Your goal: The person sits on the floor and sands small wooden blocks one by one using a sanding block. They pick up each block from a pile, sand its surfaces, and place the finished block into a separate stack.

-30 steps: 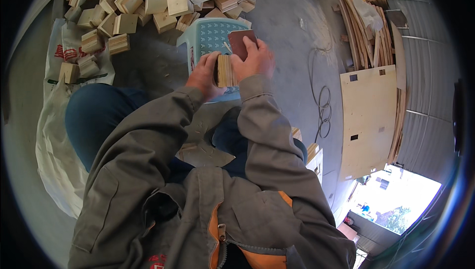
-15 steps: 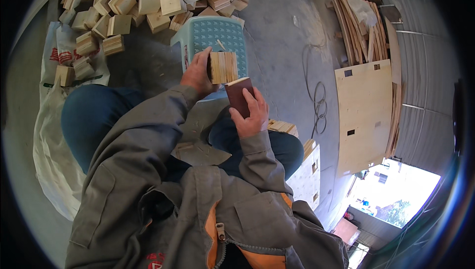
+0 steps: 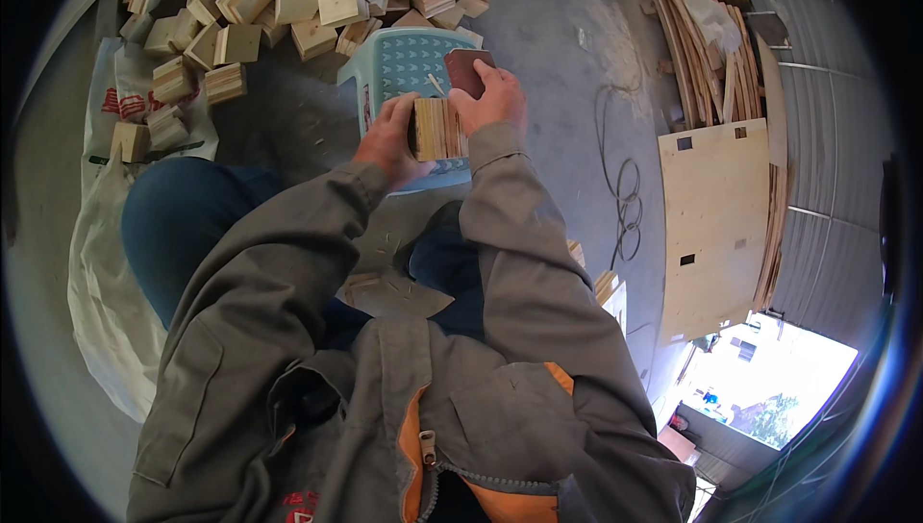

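My left hand (image 3: 392, 143) is closed around the left side of a plywood block (image 3: 438, 129), whose layered edge grain faces up. That block is held at the near part of a light blue plastic stool (image 3: 399, 62). In my right hand (image 3: 496, 102) is a flat reddish-brown sanding block (image 3: 468, 71), with my fingers over its right edge. It is at the far right of the plywood block, and the right hand hides whether the two touch. A thin pale sliver (image 3: 436, 86) lies on the stool top.
A heap of wooden blocks (image 3: 298, 2) lies beyond the stool, with several more on a white sack (image 3: 96, 225) at the left. A dark cable (image 3: 627, 198) loops on the floor to the right. Plywood sheets (image 3: 713, 225) and boards lean against the wall there.
My right hand has pushed the sanding block away from me, from the near right of the plywood block to its far right. My left hand keeps hold of the plywood block.
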`<state>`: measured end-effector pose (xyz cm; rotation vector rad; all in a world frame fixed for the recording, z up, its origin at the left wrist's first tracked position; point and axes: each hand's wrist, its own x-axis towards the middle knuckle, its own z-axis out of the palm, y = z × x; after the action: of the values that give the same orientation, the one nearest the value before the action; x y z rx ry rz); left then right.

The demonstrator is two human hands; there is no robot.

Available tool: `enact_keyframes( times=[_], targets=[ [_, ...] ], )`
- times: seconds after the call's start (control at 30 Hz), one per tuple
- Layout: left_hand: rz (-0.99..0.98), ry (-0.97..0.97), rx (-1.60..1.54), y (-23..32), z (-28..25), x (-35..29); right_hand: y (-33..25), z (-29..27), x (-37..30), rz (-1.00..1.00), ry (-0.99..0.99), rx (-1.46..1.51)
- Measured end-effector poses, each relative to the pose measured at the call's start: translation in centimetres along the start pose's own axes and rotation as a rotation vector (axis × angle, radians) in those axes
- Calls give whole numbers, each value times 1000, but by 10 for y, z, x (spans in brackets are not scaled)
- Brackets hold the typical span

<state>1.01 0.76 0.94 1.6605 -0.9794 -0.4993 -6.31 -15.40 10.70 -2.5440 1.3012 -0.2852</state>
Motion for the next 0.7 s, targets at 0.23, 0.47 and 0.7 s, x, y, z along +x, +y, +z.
enact_keyframes(
  times=[0.23, 0.47, 0.7],
  targets=[
    [-31, 7, 16, 0, -1, -1, 14, 4, -78, -264, 94, 32],
    [42, 53, 45, -9, 3, 1, 28, -13, -177, -339, 109, 65],
    [21, 57, 15, -6, 4, 1, 12, -4, -137, -302, 149, 72]
  ],
)
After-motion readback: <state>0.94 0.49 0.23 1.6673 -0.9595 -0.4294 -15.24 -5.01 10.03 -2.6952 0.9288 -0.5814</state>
